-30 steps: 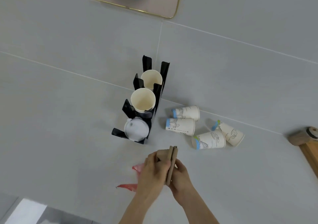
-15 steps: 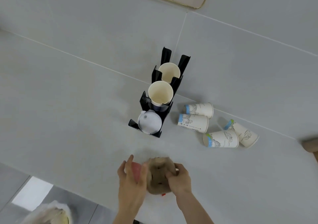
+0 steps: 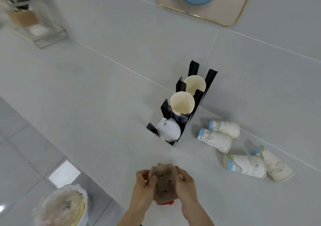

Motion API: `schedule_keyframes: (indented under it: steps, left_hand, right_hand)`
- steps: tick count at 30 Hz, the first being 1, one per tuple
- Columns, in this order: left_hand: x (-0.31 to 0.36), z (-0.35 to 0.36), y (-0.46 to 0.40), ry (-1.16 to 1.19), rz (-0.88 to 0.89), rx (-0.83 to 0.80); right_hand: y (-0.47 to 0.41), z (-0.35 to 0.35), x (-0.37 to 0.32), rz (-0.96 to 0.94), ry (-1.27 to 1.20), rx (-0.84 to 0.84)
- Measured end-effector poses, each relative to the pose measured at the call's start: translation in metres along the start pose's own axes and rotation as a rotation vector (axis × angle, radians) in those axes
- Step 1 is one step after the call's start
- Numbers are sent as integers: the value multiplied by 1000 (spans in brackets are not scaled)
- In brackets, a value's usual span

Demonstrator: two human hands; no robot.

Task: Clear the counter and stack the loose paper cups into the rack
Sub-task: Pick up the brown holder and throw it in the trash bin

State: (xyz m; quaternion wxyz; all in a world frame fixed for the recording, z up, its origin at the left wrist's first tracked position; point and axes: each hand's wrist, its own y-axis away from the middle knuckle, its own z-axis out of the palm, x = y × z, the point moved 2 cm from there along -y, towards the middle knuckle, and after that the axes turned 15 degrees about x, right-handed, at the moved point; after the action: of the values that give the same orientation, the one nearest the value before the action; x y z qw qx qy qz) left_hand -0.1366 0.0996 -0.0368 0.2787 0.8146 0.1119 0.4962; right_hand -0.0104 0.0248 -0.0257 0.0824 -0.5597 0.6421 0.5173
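Note:
A black cup rack (image 3: 205, 93) stands on the grey counter with two upright stacks of cream cups (image 3: 182, 103) and a white lid (image 3: 168, 130) in its front slot. To its right lie several printed paper cups (image 3: 215, 139) on their sides. Near the counter's front edge my left hand (image 3: 144, 182) and my right hand (image 3: 186, 182) both grip a crumpled brown cardboard sleeve (image 3: 164, 184). A red scrap (image 3: 167, 203) shows under the sleeve.
A bin lined with clear plastic (image 3: 62, 206) stands on the floor at the lower left. A gold-rimmed pink tray (image 3: 232, 15) with a blue plate sits at the back. A clear organiser (image 3: 34, 22), blurred, is at the far left.
The flat brown sleeve has been crumpled between both hands and the red scrap gathered under it. The view has swung left, bringing the bin and the organiser into sight.

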Motion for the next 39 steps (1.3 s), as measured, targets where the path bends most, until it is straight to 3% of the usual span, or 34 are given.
schedule_keyframes:
  steps: [7, 14, 24, 33, 39]
  left_hand:
    - [11, -59, 12, 248, 39, 381]
    - [-24, -146, 11, 415, -76, 602]
    - [-119, -273, -19, 586, -268, 771]
    - [-190, -358, -77, 465, -345, 821]
    - [-222, -399, -111, 101, -409, 796]
  right_hand:
    - [27, 42, -29, -105, 35, -321]
    - [95, 115, -37, -239, 185, -563]
    - [192, 254, 2, -259, 369, -570]
    - [244, 369, 42, -324, 523, -670]
    - [248, 413, 46, -475, 733, -708]
